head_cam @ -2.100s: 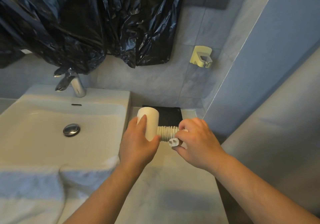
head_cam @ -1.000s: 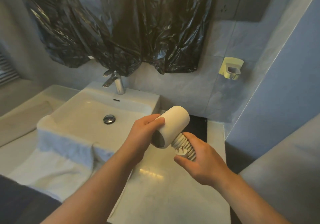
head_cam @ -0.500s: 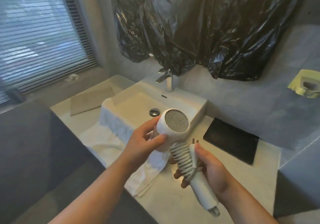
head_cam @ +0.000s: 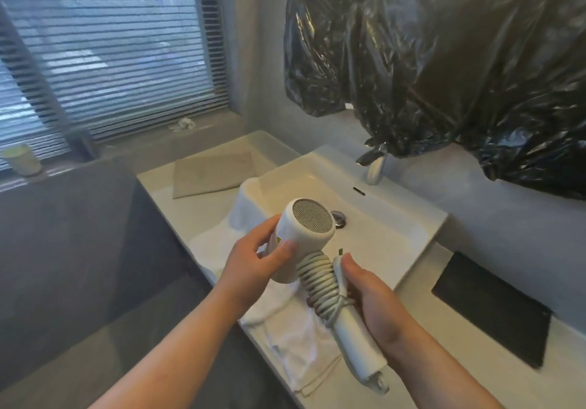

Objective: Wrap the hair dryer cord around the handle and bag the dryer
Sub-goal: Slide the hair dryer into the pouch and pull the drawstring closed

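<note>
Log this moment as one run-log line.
left hand: grips dryer head | right hand: holds handle, pins plug | cord: wrapped | bagging: not done

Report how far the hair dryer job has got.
Done: the white cord is coiled around the handle of the white plastic hair dryer. In hand: the left hand holds the barrel, and the right hand pins the plug against the handle. Left: bagging; no open bag is in view.
</note>
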A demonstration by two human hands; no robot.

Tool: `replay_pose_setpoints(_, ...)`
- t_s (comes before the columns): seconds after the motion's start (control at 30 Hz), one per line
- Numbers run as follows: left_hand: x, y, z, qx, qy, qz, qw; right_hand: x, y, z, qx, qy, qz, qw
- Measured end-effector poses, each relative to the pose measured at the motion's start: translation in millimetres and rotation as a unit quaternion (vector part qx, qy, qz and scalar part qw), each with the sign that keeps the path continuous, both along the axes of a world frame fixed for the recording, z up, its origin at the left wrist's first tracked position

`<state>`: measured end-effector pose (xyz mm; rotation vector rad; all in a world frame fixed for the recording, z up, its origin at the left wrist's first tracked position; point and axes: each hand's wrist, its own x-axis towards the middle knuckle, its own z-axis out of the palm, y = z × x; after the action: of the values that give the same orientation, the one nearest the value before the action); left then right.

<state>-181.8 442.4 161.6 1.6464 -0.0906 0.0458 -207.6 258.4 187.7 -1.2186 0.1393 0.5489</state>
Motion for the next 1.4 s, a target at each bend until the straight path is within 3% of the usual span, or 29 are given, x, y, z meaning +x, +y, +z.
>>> replay_pose_setpoints(0.37, 97, 151, -15, -0.041, 0.042, 0.032, 0.998, 107, 163, -10, -0.15, -0.116, -0.008, 0.982)
replay_pose_setpoints(0.6, 127, 213, -20, -0.052, 0.071, 0.076, 0.993, 149, 234, -18, -0.101, -0.058, -0.02, 0.993)
replay_pose_setpoints(0.73, 125, 230, -23, 0.001, 0.143, 0.185, 0.972, 172, 263, -27, -0.042, -0.006, -0.051, 0.998)
replay_pose_setpoints(0.87, 118, 228, -26, -0.013, 0.193, 0.119, 0.974, 194, 287, -37, 0.004, 0.007, -0.063, 0.998)
replay_pose_setpoints(1.13, 168, 241, -18, -0.039, 0.276, 0.12, 0.953, 236, 315, -51, 0.033, 0.013, -0.071, 0.997)
replay_pose_setpoints(1.27, 207, 244, -21, -0.015, 0.276, 0.128, 0.952, 271, 314, -56, 0.0, -0.005, -0.05, 0.999)
replay_pose_setpoints(1.4, 253, 256, -22, 0.004, 0.285, 0.085, 0.955, 313, 311, -62, -0.118, -0.075, -0.025, 0.99)
